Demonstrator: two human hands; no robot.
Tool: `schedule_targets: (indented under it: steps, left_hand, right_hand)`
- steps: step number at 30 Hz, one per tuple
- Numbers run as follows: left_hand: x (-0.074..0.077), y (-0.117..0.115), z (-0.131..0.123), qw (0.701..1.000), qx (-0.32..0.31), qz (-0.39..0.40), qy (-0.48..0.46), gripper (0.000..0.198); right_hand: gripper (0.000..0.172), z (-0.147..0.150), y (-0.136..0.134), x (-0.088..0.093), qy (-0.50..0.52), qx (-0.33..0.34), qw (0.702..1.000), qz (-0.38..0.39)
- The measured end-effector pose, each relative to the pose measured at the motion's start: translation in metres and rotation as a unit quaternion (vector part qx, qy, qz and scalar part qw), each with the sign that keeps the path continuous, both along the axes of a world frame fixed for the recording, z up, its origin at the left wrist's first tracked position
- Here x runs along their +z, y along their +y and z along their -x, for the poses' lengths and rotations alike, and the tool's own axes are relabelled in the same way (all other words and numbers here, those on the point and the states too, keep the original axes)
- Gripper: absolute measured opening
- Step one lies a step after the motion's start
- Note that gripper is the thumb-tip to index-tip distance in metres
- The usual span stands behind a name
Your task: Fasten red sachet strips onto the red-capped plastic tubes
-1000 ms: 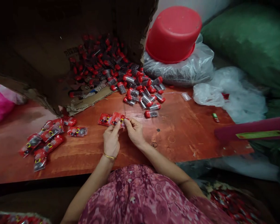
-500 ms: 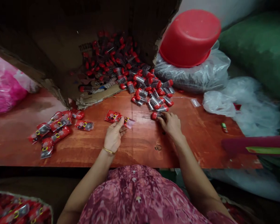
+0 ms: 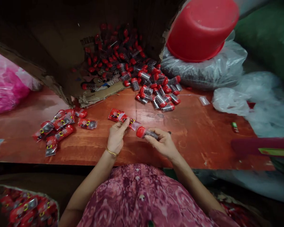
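Observation:
My left hand (image 3: 115,138) pinches the open end of a red printed plastic sleeve (image 3: 130,121) that lies on the red-brown table (image 3: 198,132), with another red sleeve (image 3: 115,115) touching it behind. My right hand (image 3: 163,143) grips a small clear vial with a red cap (image 3: 145,132), cap pointing left at the sleeve's mouth. A heap of the same red-capped vials (image 3: 153,91) spills from a torn cardboard box (image 3: 68,47) at the back. Several filled red packets (image 3: 59,127) lie at the left.
An upturned red plastic tub (image 3: 201,28) rests on a clear bag of dark goods (image 3: 210,71) at back right. White plastic bags (image 3: 255,104) and a green sack (image 3: 269,34) fill the right. A pink bag (image 3: 4,88) sits far left. A container of packets (image 3: 26,209) is at lower left.
My right hand left the sleeve, reached to the vial heap, picked one vial and brought it back beside the sleeve. My left hand kept hold of the sleeve.

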State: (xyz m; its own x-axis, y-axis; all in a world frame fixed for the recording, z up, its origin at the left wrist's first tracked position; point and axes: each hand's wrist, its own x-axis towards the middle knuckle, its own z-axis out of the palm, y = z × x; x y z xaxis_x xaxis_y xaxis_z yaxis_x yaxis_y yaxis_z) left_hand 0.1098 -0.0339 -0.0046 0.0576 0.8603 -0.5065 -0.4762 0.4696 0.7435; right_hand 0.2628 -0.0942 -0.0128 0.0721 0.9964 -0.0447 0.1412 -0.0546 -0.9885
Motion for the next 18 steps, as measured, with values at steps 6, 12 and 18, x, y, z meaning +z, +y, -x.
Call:
schedule_targets:
  steps: [6, 12, 18]
  left_hand:
    - [-0.005, -0.001, 0.004, 0.999, -0.028, -0.042, 0.008, 0.031]
    - [-0.005, -0.004, -0.002, 0.999, 0.004, -0.032, -0.036, 0.037]
    - [-0.006, -0.010, -0.012, 0.998, 0.023, -0.042, -0.035, 0.038]
  right_hand:
    - [0.023, 0.002, 0.010, -0.001, 0.032, 0.024, 0.998, 0.039]
    - [0.024, 0.018, 0.009, -0.007, 0.028, -0.008, 1.000, 0.009]
    - [0.025, 0.033, 0.012, -0.021, 0.033, -0.032, 0.999, -0.012]
